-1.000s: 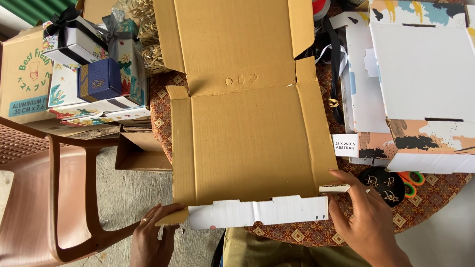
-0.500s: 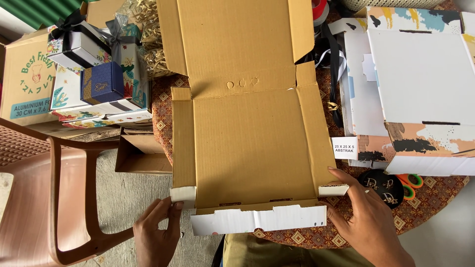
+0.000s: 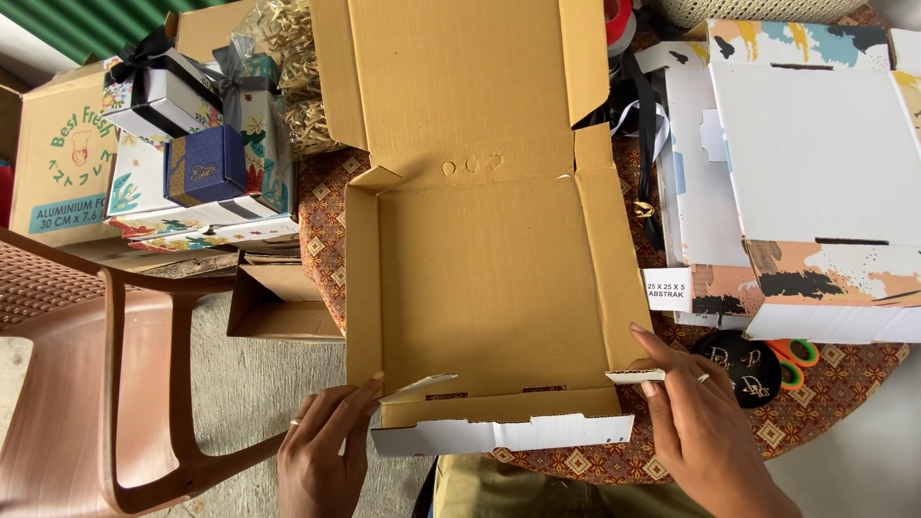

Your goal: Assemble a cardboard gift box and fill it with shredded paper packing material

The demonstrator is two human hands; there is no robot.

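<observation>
Cardboard box (image 3: 494, 288) lies flat between both hands, left hand (image 3: 321, 451) and right hand (image 3: 696, 432) pinching its corner flaps.

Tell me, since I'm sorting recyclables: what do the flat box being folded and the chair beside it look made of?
The flat box looks like corrugated cardboard: matte brown inside, white outside, with creased flaps. The chair appears to be moulded plastic, reddish brown with a slight sheen.
</observation>
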